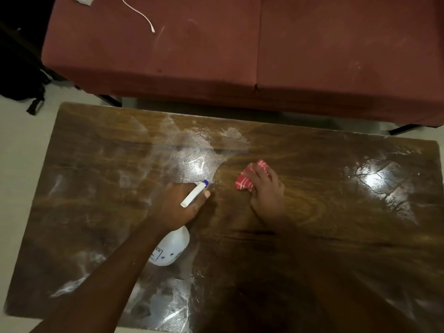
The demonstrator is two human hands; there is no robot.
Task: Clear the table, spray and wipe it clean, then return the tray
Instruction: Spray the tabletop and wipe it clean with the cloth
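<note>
Wooden bench (336, 236), wet and streaked, with glare patches at 11 and 3 o'clock. Left hand (177, 205) clamped around the neck of a white spray bottle (171, 248); blue-tipped nozzle (205, 182) points toward 1 o'clock, at bench centre. Right hand (266, 188) pressed flat on a red-and-white striped cloth (249, 176), fingers closed over it, just right of the nozzle. Cloth appears bunched; image is soft. Maroon sofa (240, 56) lies beyond at 12 o'clock, a white cable (139, 13) on it.
</note>
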